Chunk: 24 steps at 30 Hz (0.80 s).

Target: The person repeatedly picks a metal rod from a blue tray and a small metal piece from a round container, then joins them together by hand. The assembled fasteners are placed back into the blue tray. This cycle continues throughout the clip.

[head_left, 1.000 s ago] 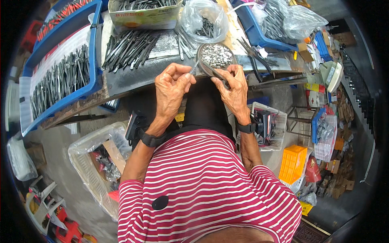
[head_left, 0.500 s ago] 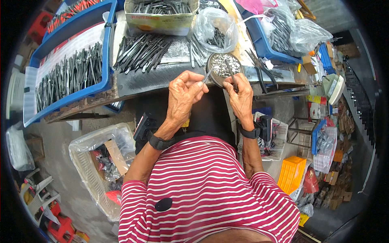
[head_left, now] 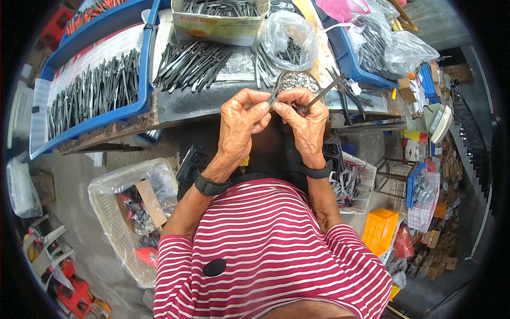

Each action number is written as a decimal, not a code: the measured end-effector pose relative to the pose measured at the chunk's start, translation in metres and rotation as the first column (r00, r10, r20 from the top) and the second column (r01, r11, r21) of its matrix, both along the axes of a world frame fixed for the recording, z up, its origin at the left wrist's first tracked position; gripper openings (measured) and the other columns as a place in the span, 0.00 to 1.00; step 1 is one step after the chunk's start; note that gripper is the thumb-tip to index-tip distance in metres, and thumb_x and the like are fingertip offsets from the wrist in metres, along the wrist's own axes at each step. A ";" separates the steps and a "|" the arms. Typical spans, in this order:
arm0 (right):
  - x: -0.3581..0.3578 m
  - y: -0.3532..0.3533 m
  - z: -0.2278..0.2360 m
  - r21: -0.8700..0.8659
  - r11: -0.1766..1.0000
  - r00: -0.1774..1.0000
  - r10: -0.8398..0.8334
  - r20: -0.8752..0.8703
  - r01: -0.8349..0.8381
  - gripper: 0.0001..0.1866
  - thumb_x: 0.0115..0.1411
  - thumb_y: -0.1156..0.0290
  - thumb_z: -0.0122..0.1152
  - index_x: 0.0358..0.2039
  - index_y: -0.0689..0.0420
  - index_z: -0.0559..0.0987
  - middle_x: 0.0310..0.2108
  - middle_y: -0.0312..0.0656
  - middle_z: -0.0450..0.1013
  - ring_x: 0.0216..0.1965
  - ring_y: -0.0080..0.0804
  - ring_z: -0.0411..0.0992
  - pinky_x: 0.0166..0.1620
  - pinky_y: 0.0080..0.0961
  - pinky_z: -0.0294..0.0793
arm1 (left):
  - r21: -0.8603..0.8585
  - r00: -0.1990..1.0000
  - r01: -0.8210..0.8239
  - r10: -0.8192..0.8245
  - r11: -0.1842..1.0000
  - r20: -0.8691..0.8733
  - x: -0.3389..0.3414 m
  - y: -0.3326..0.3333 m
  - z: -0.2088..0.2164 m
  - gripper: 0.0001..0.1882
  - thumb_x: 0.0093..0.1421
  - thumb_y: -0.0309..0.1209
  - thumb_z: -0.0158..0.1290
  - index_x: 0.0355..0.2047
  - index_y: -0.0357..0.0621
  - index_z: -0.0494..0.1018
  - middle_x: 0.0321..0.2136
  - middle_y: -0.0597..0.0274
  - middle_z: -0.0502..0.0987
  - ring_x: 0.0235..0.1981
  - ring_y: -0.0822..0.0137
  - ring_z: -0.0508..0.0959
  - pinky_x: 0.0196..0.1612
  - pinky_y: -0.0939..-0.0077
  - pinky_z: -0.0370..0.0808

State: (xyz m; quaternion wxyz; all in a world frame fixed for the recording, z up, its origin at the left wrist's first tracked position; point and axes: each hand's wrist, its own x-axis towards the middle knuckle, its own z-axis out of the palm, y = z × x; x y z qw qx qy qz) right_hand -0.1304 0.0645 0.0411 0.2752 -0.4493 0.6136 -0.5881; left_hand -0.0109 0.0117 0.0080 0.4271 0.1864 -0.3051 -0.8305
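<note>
My left hand [head_left: 241, 119] pinches a thin dark metal strip [head_left: 274, 97] between thumb and fingertips, over the front edge of the bench. My right hand [head_left: 306, 119] meets it there, thumb and forefinger closed at the strip's lower end; any tiny part between those fingertips is too small to make out. A slim dark stick-like tool [head_left: 330, 89] is also held in the right hand, slanting up to the right. Just behind the hands stands a round dish [head_left: 320, 83] of small silvery pieces [head_left: 299, 80], partly covered by the fingers.
Dark strips [head_left: 194, 66] lie heaped before an open carton [head_left: 215, 27]. To the left, a blue tray [head_left: 144, 80] holds many more. A clear bag [head_left: 303, 34], pliers [head_left: 346, 103] and another blue tray [head_left: 366, 78] sit at the right. Crates [head_left: 106, 212] flank my legs.
My right hand has come up from the dish to my left fingertips. Its tool, which pointed into the dish, now slants up to the right. The strip stays in my left hand.
</note>
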 end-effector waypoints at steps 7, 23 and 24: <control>0.005 -0.002 -0.002 -0.056 0.998 0.999 -0.033 0.002 0.033 0.08 0.47 0.80 0.65 0.30 0.61 0.77 0.24 0.31 0.72 0.26 0.14 0.67 0.30 0.11 0.67 | -0.002 1.000 0.001 -0.001 1.000 0.001 0.003 -0.001 0.001 0.07 0.55 0.21 0.50 0.35 0.31 0.70 0.21 0.65 0.70 0.19 0.81 0.65 0.18 0.91 0.56; -0.003 -0.002 0.002 -0.061 0.994 0.973 0.099 0.210 -0.088 0.12 0.46 0.82 0.64 0.32 0.59 0.72 0.24 0.36 0.72 0.23 0.17 0.67 0.25 0.11 0.64 | -0.035 0.985 0.152 -0.155 0.988 -0.081 0.013 -0.009 0.001 0.06 0.54 0.22 0.51 0.34 0.35 0.70 0.24 0.66 0.70 0.19 0.81 0.63 0.19 0.91 0.55; -0.005 -0.003 0.002 -0.068 0.991 0.957 0.133 0.259 -0.119 0.13 0.46 0.83 0.64 0.32 0.59 0.71 0.24 0.36 0.72 0.22 0.18 0.67 0.24 0.12 0.64 | -0.031 0.981 0.165 -0.167 0.986 -0.094 0.013 -0.010 0.001 0.06 0.55 0.22 0.51 0.33 0.35 0.70 0.24 0.66 0.70 0.19 0.81 0.63 0.19 0.90 0.55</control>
